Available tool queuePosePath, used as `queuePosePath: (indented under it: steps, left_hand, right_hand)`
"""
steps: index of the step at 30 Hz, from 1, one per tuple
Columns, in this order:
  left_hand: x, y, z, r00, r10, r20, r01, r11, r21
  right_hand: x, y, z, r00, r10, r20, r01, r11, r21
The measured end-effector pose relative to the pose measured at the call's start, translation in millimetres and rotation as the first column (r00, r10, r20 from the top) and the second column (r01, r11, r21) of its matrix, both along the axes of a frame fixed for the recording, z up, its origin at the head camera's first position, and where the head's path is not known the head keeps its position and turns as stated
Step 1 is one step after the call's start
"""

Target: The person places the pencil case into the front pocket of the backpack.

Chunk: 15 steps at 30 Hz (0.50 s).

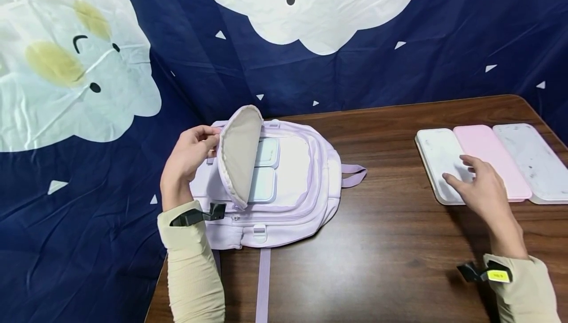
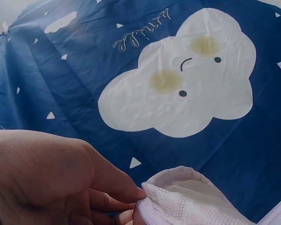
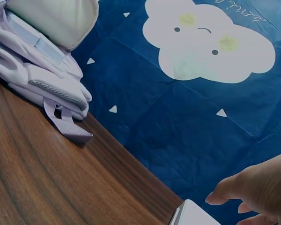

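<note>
A lilac backpack (image 1: 290,227) lies on the table with its front pocket flap (image 1: 239,158) folded up and away. My left hand (image 1: 186,158) pinches the flap's edge between thumb and fingers, as the left wrist view also shows at the flap (image 2: 187,199). Inside the pocket lie two small pale-blue cases (image 1: 264,185), partly hidden behind the flap. Over at the right, my right hand (image 1: 485,190) hovers above a white flat case (image 1: 437,158), fingers spread and holding nothing. Whether a fingertip touches the case cannot be told.
Beside the white case lie a pink flat case (image 1: 485,153) and a marbled grey-white one (image 1: 532,158). A loop strap (image 1: 353,169) sticks out from the backpack's right end; another strap (image 1: 263,283) hangs toward the near edge. A dark-blue cloth (image 1: 266,71) hangs behind the wooden table (image 1: 355,273).
</note>
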State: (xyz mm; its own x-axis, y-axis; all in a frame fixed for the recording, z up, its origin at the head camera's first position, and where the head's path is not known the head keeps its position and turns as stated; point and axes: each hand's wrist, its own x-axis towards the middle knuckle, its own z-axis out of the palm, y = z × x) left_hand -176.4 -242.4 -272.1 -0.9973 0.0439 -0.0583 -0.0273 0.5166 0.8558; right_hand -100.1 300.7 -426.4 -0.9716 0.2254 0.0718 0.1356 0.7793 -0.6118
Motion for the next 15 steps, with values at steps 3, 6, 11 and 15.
queuePosePath:
  steps: [3,6,11,15]
  left_hand:
    - [0.2,-0.4,-0.1,1.0,-0.001,-0.001,0.001,1.0,0.0]
    - [0.6,-0.4,0.0,1.0,0.0,-0.002,0.0,1.0,0.005]
    - [0.8,0.2,0.0,1.0,0.002,-0.004,-0.002,1.0,0.022]
    - [0.7,0.2,0.3,1.0,-0.001,-0.008,0.001,1.0,0.026]
  right_hand:
    - [1.9,0.7,-2.0,1.0,-0.011,0.005,0.011,1.0,0.005]
    - [3.6,1.1,-3.4,0.999,-0.019,0.035,0.019,1.0,0.011]
    - [6.4,1.3,-4.6,0.993,-0.038,0.108,0.035,0.999,0.028]
    - [7.3,1.4,-5.8,0.989,-0.056,0.14,0.05,0.998,0.042]
